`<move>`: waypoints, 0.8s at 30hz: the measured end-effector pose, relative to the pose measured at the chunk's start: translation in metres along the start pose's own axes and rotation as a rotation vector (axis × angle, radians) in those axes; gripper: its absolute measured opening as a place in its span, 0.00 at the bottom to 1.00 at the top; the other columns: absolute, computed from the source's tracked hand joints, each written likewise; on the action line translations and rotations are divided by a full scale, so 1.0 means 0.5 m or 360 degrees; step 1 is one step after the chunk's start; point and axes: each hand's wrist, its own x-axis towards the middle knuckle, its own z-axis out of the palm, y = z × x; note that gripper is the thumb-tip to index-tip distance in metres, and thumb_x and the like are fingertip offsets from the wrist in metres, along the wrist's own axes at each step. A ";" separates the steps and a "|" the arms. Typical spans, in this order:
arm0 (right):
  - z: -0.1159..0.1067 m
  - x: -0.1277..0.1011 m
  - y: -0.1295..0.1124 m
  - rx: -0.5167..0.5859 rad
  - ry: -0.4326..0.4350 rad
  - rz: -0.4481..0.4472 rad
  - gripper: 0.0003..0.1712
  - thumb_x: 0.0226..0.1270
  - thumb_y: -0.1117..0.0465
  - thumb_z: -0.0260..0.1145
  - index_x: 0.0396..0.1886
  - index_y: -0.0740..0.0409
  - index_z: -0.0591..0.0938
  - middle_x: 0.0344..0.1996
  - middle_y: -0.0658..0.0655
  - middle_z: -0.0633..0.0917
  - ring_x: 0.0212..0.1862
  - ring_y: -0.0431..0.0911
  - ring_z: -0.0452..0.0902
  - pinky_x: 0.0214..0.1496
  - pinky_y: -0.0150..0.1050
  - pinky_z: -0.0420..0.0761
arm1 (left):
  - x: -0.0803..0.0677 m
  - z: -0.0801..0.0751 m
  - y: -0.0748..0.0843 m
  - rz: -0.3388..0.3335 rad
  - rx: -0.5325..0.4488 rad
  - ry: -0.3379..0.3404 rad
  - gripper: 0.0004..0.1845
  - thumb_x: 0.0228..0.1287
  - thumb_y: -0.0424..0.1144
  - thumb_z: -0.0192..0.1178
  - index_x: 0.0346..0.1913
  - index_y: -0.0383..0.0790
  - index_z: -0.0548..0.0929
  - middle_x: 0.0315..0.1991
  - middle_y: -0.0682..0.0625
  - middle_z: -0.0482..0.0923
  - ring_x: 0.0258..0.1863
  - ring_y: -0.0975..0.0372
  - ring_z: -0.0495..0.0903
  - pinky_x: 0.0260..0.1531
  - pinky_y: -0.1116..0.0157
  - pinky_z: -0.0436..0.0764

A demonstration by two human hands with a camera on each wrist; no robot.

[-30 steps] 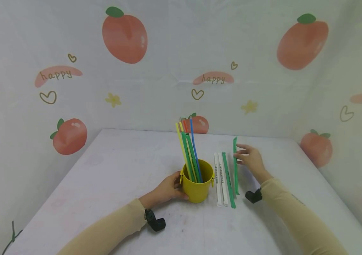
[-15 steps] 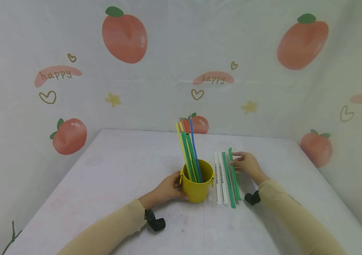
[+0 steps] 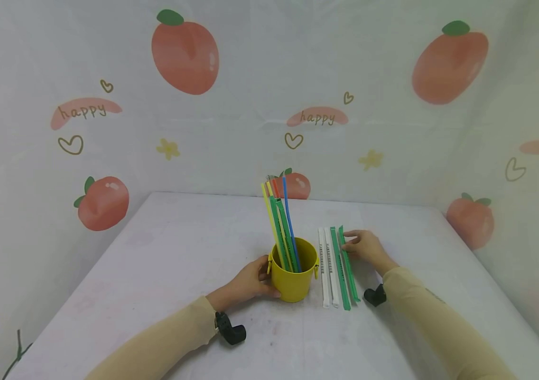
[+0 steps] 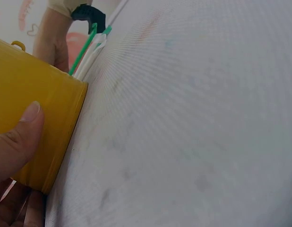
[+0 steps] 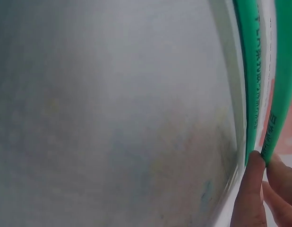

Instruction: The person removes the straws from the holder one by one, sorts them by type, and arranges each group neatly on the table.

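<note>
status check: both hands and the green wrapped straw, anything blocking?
Left hand grips yellow bucket. Right hand pinches green wrapped straw beside the laid row. Nothing blocking.

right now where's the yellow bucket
In the head view the yellow bucket stands at the table's near centre, gripped by the left hand, just left of the wrapped straws.

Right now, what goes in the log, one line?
left hand: holds yellow cup | right hand: pinches green straw | wrapped straws: flat on table
</note>
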 end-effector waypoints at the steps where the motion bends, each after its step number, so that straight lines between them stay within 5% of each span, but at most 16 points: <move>1: 0.000 0.001 0.001 -0.0011 -0.0004 0.0000 0.31 0.64 0.65 0.67 0.65 0.68 0.70 0.51 0.71 0.80 0.45 0.53 0.83 0.48 0.42 0.86 | 0.000 0.000 0.000 0.0003 -0.0003 0.0000 0.47 0.49 0.32 0.74 0.72 0.35 0.59 0.72 0.40 0.61 0.69 0.46 0.64 0.68 0.51 0.67; 24: 0.008 0.014 0.003 -0.0070 -0.0053 0.0080 0.30 0.61 0.67 0.69 0.62 0.69 0.73 0.47 0.68 0.83 0.35 0.45 0.84 0.40 0.36 0.87 | 0.003 -0.001 -0.006 0.0032 0.0000 -0.0009 0.48 0.49 0.33 0.74 0.72 0.35 0.59 0.71 0.41 0.62 0.69 0.47 0.65 0.68 0.51 0.67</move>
